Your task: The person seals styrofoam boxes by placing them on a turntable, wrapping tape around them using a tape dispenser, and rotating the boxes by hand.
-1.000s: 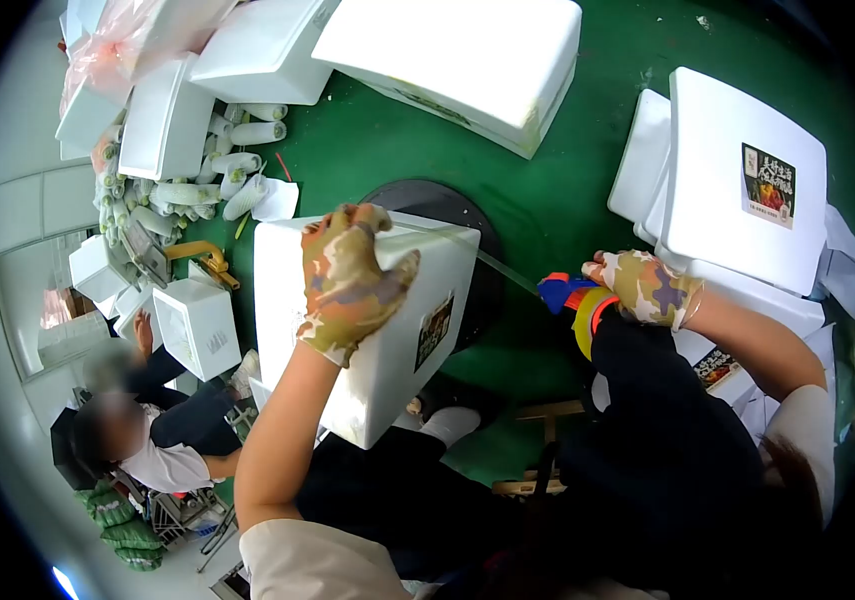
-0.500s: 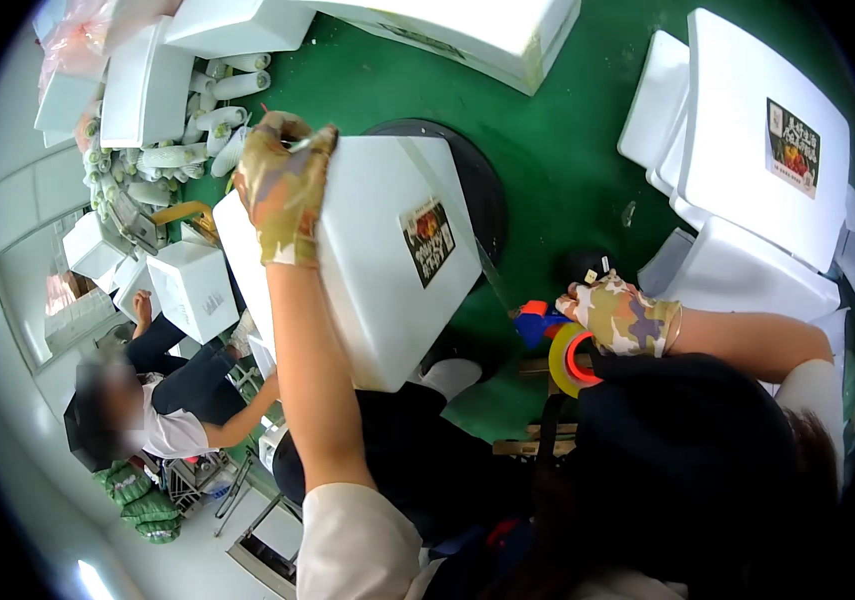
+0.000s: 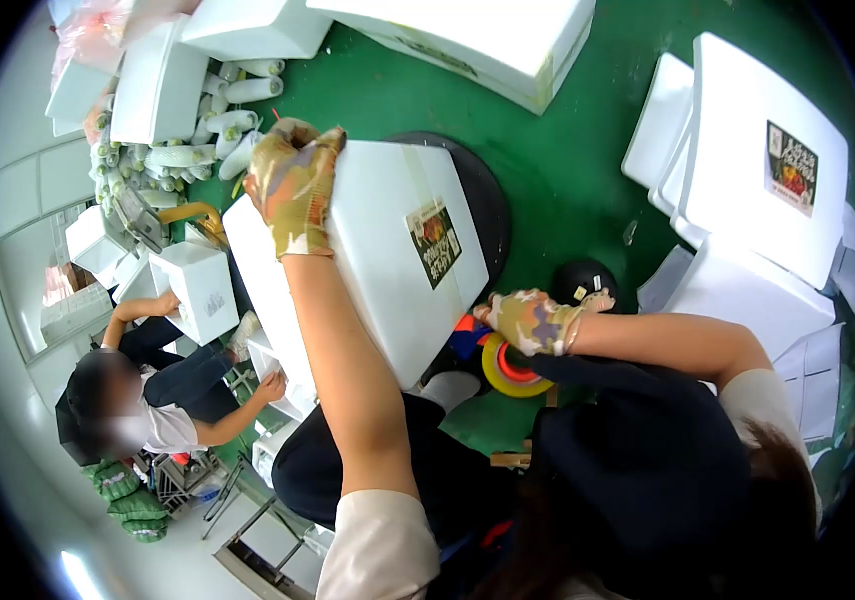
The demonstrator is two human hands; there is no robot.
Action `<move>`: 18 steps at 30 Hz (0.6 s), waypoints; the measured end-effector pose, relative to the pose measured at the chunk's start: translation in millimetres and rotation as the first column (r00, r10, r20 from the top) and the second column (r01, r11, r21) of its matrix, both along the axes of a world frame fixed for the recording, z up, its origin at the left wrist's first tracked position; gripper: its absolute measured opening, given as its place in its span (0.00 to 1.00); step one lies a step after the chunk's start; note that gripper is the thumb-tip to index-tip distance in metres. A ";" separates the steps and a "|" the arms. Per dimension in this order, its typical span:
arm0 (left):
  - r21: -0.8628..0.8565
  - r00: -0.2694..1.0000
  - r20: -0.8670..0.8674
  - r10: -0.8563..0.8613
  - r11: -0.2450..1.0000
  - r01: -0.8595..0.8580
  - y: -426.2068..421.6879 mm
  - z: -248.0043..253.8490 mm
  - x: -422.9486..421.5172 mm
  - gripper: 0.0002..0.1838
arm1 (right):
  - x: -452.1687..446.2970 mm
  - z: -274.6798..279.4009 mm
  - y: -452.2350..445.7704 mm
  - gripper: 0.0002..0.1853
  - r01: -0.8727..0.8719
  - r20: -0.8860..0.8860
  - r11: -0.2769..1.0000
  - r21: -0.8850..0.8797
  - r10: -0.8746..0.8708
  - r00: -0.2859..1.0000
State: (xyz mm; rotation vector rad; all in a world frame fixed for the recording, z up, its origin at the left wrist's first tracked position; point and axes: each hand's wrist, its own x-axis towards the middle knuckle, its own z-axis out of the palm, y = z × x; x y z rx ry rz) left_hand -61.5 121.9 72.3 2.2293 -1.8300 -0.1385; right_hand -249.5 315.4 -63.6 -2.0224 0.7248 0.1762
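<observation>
A white foam box [image 3: 387, 220] with a dark printed label [image 3: 433, 243] sits tilted on a round black stand [image 3: 482, 200]. My left hand [image 3: 297, 190], in a camouflage glove, is closed over the box's far left edge. At the right side of the box, my gloved right hand [image 3: 529, 320] is wrapped round a tape dispenser [image 3: 465, 338] with a yellow roll of tape [image 3: 509, 368]. The dispenser is close against the box's lower right edge. A strip of clear tape runs over the box top.
Foam boxes and lids [image 3: 762, 150] are stacked at the right. Another foam box [image 3: 507, 45] stands at the top. Wrapped vegetables [image 3: 237, 90] lie at the upper left. A co-worker [image 3: 162, 400] sits at the left, holding a foam box [image 3: 197, 290].
The box has been tipped and turned, and my left hand has shifted to its far left edge. My right hand has brought the dispenser leftward to the box, shortening the free tape.
</observation>
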 end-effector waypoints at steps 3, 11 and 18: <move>0.051 0.999 0.019 0.046 0.998 -0.047 6.4 11.1 -12.7 0.17 | 5.1 -8.3 1.5 0.30 0.009 0.052 1.000 0.009 -0.009 0.999; -0.046 0.991 0.096 0.092 0.995 -0.088 -14.1 -1.5 15.5 0.14 | 37.3 15.0 33.0 0.26 -0.277 -0.011 0.951 0.134 0.281 0.960; -0.238 0.810 -0.584 -0.059 0.966 -0.102 19.8 23.3 83.7 0.22 | -93.2 141.9 -72.1 0.30 0.271 -0.098 0.845 -0.460 -0.352 0.931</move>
